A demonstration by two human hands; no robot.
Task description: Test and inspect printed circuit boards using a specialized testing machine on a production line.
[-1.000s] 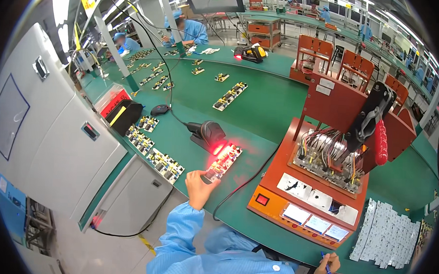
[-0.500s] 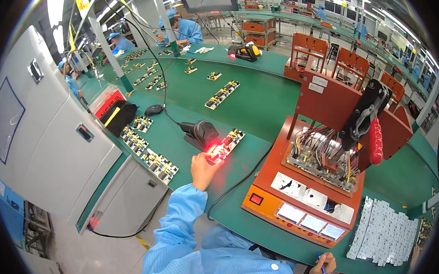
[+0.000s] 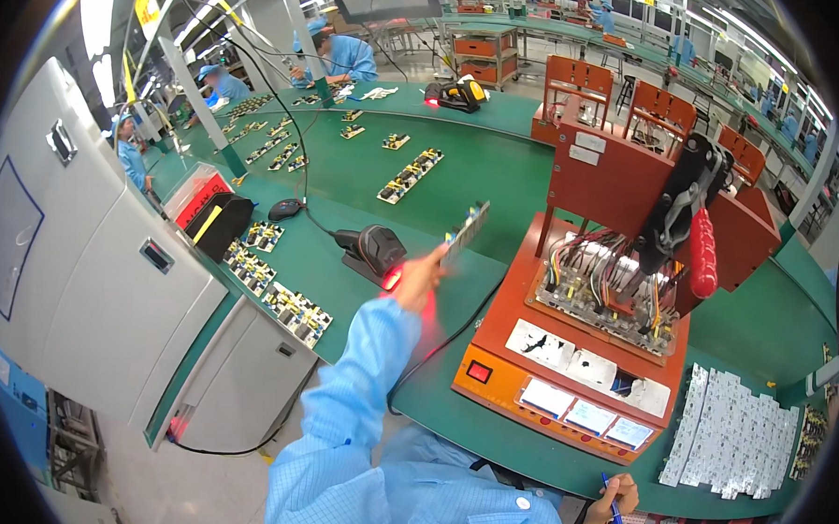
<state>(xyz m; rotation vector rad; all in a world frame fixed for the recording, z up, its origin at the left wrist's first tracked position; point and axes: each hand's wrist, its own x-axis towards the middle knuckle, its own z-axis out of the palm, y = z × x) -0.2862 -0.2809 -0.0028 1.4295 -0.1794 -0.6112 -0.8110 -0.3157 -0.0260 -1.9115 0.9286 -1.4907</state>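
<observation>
My left hand (image 3: 421,279) grips the near end of a circuit board strip (image 3: 466,228), which is lifted and tilted up on edge over the green bench. Just left of that hand, a black barcode scanner (image 3: 375,251) rests in its stand and casts red light on my hand and the bench. Low at the right, my right hand (image 3: 619,496) is closed around a blue pen (image 3: 612,514), near the front edge of the bench. An orange test fixture (image 3: 565,362) with a red-handled toggle clamp (image 3: 703,254) stands between the two hands.
Several populated boards (image 3: 296,313) lie at the bench's left edge beside a black mouse (image 3: 285,209). Another board strip (image 3: 410,175) lies beyond on the green surface. Silvery panels (image 3: 735,433) sit right of the fixture. A grey cabinet (image 3: 103,220) stands left. Co-workers sit farther back.
My left hand has lifted the circuit board strip from in front of the scanner, moving it up and right and tilting it. My right hand still holds the pen. The view has shifted slightly.
</observation>
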